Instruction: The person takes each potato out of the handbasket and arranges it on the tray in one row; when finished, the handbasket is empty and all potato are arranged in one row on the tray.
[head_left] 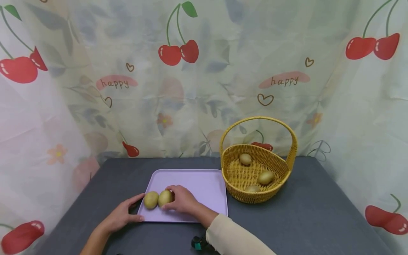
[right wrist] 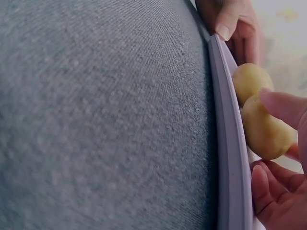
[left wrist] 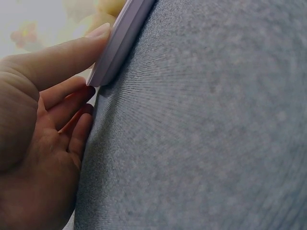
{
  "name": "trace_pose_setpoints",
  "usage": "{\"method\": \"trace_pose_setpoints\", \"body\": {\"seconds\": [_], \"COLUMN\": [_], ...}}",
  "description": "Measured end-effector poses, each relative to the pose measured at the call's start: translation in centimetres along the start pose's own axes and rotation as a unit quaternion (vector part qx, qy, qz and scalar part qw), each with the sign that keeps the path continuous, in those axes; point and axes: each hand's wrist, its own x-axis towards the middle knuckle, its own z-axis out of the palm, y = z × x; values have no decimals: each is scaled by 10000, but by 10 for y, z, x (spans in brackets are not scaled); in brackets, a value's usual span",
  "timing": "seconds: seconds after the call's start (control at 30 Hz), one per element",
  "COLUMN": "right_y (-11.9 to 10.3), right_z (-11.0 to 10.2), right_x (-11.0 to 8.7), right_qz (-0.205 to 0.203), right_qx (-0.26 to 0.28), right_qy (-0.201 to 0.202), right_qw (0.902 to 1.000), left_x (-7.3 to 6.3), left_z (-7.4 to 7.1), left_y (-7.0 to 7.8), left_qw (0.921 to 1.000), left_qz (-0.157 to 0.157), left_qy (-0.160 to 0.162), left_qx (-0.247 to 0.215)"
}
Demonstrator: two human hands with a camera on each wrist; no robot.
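Two yellow-brown potatoes sit side by side at the front left of a lilac tray (head_left: 200, 184). My right hand (head_left: 183, 201) holds the right-hand potato (head_left: 164, 198) between thumb and fingers; the right wrist view shows the thumb on its top. Touching it on the left is the other potato (head_left: 151, 200), which no hand holds. My left hand (head_left: 119, 216) grips the tray's front left corner, thumb at the front rim and fingers along the left side. In the left wrist view the thumb (left wrist: 72, 55) presses on the tray's rim (left wrist: 120, 43).
Right of the tray stands a wicker basket (head_left: 255, 196) with a tall handle, holding three potatoes, one partly hidden by its front wall. A dark grey cloth (head_left: 302, 219) covers the table. Printed curtains (head_left: 204, 88) hang behind and at both sides. A black wrist device (head_left: 198, 243) shows by the right sleeve.
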Motion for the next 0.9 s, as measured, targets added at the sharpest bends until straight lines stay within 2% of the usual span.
{"method": "trace_pose_setpoints", "body": {"seconds": [0.1,0.33,0.5,0.63,0.9], "right_y": [0,-1,-4,-6,-5], "right_z": [-2,-6,-16,-38,-101], "right_x": [-1,-3,-9,-16,-37], "right_qz": [56,172,280,140,-614], "right_qx": [15,104,321,453,579], "right_qy": [-40,-122,-367,-634,-1016], "right_qw": [10000,9997,9984,9969,9912], "left_x": [0,2,2,2,3], "left_z": [0,0,0,0,-1], "left_y": [-2,-6,-7,-7,-5], "left_qw": [10000,10000,10000,9999,10000], "left_qz": [58,-74,-70,-56,-94], "left_qy": [-10,26,39,37,9], "left_qx": [32,-9,56,79,31]}}
